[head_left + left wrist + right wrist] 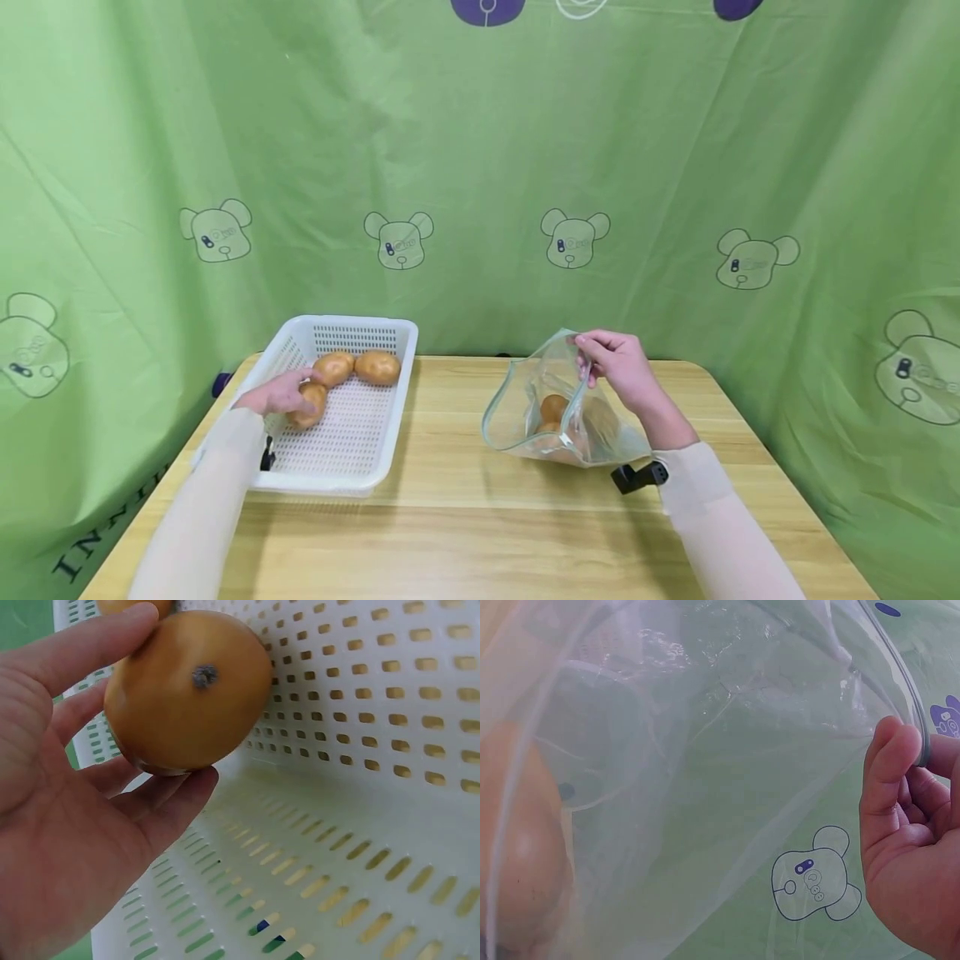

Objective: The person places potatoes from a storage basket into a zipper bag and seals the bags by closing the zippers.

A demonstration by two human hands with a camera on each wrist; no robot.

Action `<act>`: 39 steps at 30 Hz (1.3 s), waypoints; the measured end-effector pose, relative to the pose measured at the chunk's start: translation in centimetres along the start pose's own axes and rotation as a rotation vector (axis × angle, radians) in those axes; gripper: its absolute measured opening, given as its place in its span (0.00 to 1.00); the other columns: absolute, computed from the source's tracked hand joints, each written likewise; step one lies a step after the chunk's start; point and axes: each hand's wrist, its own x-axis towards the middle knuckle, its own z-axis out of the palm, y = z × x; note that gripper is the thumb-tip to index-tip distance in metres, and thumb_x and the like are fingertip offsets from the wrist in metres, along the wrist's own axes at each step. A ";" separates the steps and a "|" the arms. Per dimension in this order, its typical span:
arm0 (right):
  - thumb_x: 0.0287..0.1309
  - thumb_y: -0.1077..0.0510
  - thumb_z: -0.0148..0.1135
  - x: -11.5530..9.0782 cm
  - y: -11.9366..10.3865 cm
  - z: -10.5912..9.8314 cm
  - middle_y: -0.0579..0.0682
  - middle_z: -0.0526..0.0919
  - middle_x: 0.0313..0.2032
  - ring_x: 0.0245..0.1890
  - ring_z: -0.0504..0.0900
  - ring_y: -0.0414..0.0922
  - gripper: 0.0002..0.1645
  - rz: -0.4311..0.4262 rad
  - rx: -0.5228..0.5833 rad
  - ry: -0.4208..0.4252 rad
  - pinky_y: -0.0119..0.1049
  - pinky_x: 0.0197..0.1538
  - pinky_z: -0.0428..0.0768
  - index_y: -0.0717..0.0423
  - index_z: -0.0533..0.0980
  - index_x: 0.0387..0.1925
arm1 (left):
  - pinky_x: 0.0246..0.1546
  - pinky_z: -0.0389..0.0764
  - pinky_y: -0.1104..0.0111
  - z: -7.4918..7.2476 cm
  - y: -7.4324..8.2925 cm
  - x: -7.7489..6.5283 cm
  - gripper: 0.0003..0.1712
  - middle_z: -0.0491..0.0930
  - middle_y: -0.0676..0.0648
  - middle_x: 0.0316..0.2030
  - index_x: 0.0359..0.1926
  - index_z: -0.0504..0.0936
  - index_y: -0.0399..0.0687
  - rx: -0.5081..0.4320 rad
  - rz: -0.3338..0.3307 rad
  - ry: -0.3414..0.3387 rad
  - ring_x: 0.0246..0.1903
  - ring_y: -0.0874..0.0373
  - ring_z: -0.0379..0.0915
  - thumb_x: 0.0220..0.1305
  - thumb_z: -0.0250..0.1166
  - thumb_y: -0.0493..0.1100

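My left hand (276,393) reaches into the white plastic basket (384,462) and grips a brown-orange pear (195,697), thumb over its top and fingers curled beneath it. A grey blossom end faces the left wrist camera. Two similar pears, one (334,368) beside my fingers and another (378,367) to its right, lie at the basket's far end. At the right, my right hand (618,367) pinches the upper rim of a clear zip bag (522,392) between thumb and fingers. The bag's mouth gapes toward the left. Inside sit pears (555,408), partly veiled by the plastic.
The basket and bag stand on a wooden table (442,533), with a strip of tabletop between them. Behind the table hangs a green curtain (480,167) printed with bear heads. A black wrist camera (639,477) sticks out from my right sleeve near the bag.
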 end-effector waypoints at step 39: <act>0.66 0.59 0.55 0.1 -0.3 0.2 0.53 0.76 0.21 0.16 0.75 0.39 0.10 0.002 -0.016 -0.002 0.29 0.18 0.76 0.58 0.81 0.37 | 0.51 0.71 0.54 -0.8 1.0 1.1 0.49 0.68 0.30 0.53 0.66 0.54 0.28 -0.147 0.062 -0.033 0.49 0.42 0.68 0.47 0.68 0.40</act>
